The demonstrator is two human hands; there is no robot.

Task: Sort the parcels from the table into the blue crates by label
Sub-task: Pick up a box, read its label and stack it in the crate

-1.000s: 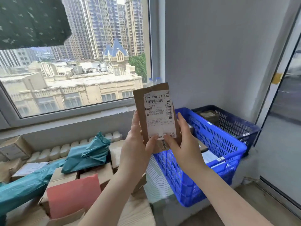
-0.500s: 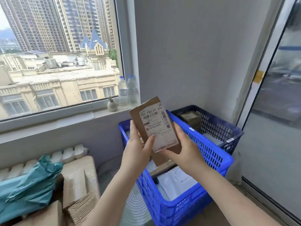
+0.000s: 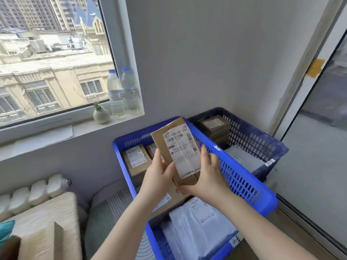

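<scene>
The person holds a small cardboard parcel (image 3: 176, 152) tilted label-up over the bright blue crate (image 3: 242, 177) — likely so the printed code stays readable while choosing a crate. Left hand (image 3: 159, 171) and right hand (image 3: 206, 175) each keep a curled grip on its lower edges (thumbs in front). A darker blue crate (image 3: 262, 145) stands behind.

the scene is bright with daylight that comes through the window (image 3: 52, 59) on the left. the buildings outside look pale and a little washed out. the grey wall (image 3: 206, 53) is evenly lit, with soft shadows only. the label (image 3: 181, 151) is sharp enough to read its big print. the wide lens bends straight lines near the edges, and the corners are slightly soft.
</scene>
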